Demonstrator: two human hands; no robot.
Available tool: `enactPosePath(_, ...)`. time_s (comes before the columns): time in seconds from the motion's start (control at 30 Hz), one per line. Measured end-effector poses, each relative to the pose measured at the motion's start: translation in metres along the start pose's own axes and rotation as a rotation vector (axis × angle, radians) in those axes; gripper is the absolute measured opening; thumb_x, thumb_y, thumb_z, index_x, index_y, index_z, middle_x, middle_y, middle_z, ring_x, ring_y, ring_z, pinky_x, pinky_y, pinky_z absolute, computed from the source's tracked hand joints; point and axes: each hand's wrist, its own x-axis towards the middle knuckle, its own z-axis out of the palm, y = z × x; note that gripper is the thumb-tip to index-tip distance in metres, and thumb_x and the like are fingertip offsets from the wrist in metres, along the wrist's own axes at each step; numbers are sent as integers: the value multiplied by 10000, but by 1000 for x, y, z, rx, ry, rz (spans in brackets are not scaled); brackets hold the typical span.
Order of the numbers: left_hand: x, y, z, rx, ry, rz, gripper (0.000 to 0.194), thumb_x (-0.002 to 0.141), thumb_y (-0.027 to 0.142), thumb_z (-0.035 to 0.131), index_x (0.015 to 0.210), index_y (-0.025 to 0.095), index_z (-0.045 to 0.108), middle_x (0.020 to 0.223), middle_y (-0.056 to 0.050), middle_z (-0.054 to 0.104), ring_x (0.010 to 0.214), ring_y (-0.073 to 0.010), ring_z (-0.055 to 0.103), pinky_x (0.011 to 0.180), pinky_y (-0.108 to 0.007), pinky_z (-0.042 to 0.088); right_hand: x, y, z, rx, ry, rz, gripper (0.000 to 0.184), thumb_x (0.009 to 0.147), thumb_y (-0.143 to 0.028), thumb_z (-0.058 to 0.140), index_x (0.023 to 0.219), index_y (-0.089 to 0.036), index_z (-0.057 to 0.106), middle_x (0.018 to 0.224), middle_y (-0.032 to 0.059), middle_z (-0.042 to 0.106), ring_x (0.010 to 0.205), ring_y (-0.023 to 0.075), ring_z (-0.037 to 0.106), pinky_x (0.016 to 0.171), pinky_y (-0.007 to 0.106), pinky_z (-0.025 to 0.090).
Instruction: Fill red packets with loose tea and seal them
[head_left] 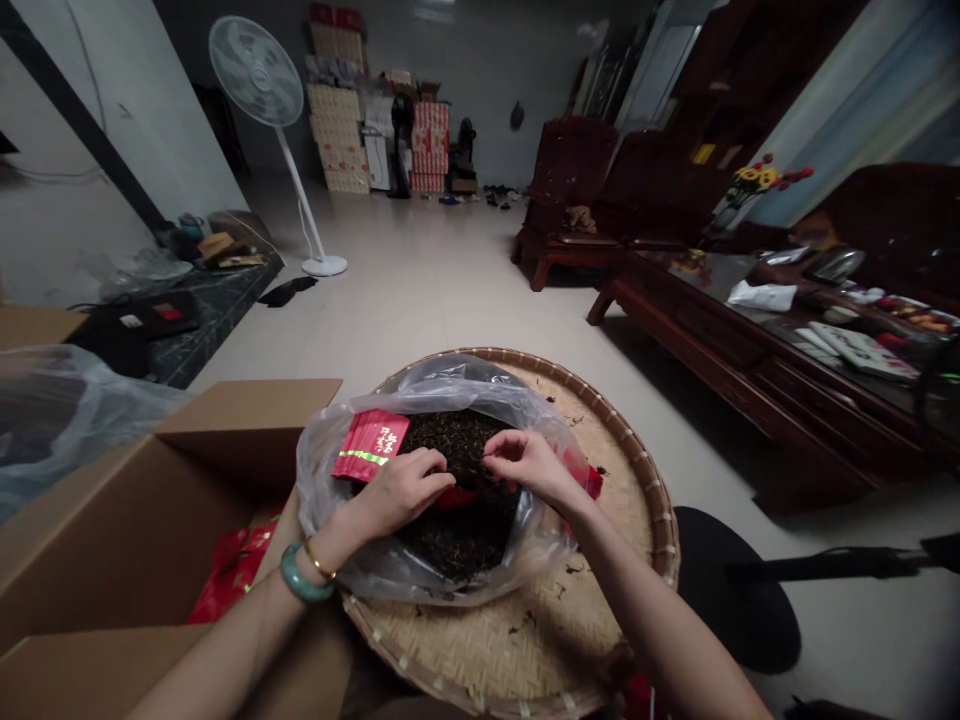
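The right hand (519, 462) pinches narrowly over leaves (450, 434); the left hand (401, 492) hides its grip. Seemingly leaf handling; the next move calls for a light touch.

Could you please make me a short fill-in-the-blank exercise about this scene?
1. The green bangle is worn on the person's ____ arm.
2. The stacked packets in the clear bag are mainly ____ in colour.
3. From this view, the woven tray is to the ____ of the open box.
4. The tall fan is coloured ____.

Missing words: left; red; right; white.
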Motion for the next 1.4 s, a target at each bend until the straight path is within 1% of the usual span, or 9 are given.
enactPosePath(0.17,-3,-3,-2,-55,-39,-26,209,901,176,442,979,190,635,913,-74,561,775,-154,528,648,-252,450,-8,-11,13,-372,-60,-164,61,707,-184,620,747,-164,662,605,-29,603,526,75,493,488,175,353)
enactPosePath(0.37,-4,-6,-6,-294,-120,-110,225,891,171,458,994,214,653,982,-71,539,832,-149,541,717,-245,459,-11,-19,15,-831,-109,-358,150,745,-100,613,838,-190,688,790,15,650,680,113,574,611,200,383)
enactPosePath(0.7,-1,-6,-6,-391,-114,-164,211,888,170,458,972,197,650,984,-70,563,850,-154,557,747,-269,465,-19,-34,20,-1238,-197,-314,262,869,-149,471,1018,-241,667,863,38,577,713,128,577,580,218,357)
enactPosePath(0.83,-1,-6,-6,-391,-111,-159,205,883,166,465,969,198,649,986,-69,567,847,-151,562,744,-262,465,-23,-38,24,-1293,-226,-296,283,857,-130,462,998,-246,677,872,47,548,701,139,569,556,229,358)
enactPosePath(0.93,-2,-5,-6,-385,-113,-162,204,879,163,469,978,198,644,988,-70,568,848,-152,562,742,-264,466,-22,-35,22,-1225,-237,-301,266,845,-122,477,967,-241,680,879,40,537,696,133,564,567,226,375)
enactPosePath(1.13,-1,-4,-8,-391,-106,-172,189,869,147,475,949,183,643,975,-70,582,866,-153,567,766,-268,471,-15,-25,6,-853,2,-365,299,850,-76,448,1064,-191,622,935,56,553,800,136,567,711,247,446)
enactPosePath(1.2,-1,-3,-9,-395,-101,-180,199,856,124,470,942,181,640,966,-68,587,863,-153,572,765,-266,473,-16,-24,3,-814,-51,-415,297,838,-90,485,1082,-199,616,987,65,553,873,150,559,774,269,455)
enactPosePath(1.27,0,-1,-10,-398,-99,-190,215,832,103,467,939,183,637,963,-65,590,858,-152,575,759,-263,476,-18,-25,4,-869,-178,-443,275,821,-151,558,1079,-218,627,1037,71,546,957,177,535,832,299,449)
enactPosePath(1.4,2,4,-12,-385,-127,-197,185,795,145,517,943,185,621,970,-61,592,843,-157,579,743,-265,480,-21,-22,17,-1111,-294,-363,278,799,-282,630,1070,-218,642,1040,91,552,971,224,517,812,334,450)
